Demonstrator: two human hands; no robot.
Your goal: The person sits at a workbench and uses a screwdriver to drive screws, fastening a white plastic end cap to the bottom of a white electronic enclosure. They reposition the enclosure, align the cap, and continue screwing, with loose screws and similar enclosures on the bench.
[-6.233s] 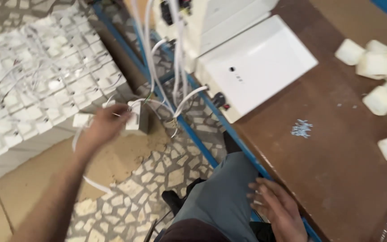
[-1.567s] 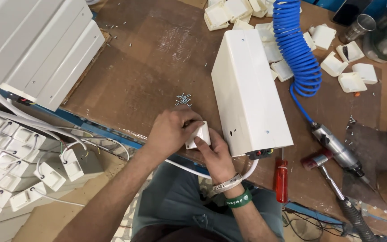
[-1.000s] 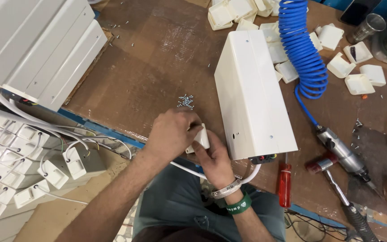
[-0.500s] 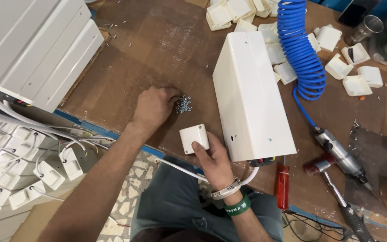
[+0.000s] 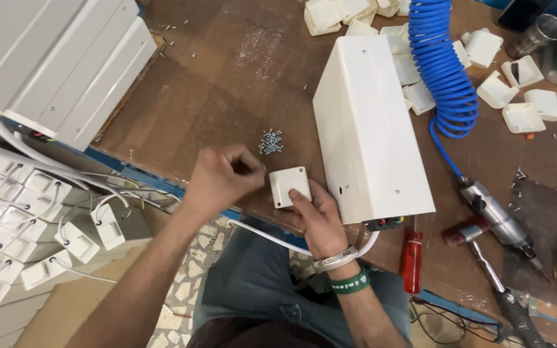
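A small white square box [image 5: 289, 185] lies at the near edge of the brown workbench [image 5: 214, 84]. My right hand [image 5: 318, 218] grips it from below, thumb on its face. My left hand [image 5: 220, 177] hovers just left of the box with its fingertips pinched together; whether anything is between them is hidden. A little pile of small screws [image 5: 271, 142] sits just beyond the two hands. A white cable [image 5: 259, 233] runs under my right wrist.
A tall white enclosure [image 5: 369, 129] lies right of the box. A blue coiled hose [image 5: 443, 64], an air screwdriver [image 5: 494, 212], a red screwdriver [image 5: 412, 261] and loose white covers [image 5: 523, 116] are at right. Several wired white boxes [image 5: 33, 225] are heaped at left.
My left hand has drawn back from the screw pile to the left side of the box, fingers now pinched. My right hand still holds the box at the bench edge.
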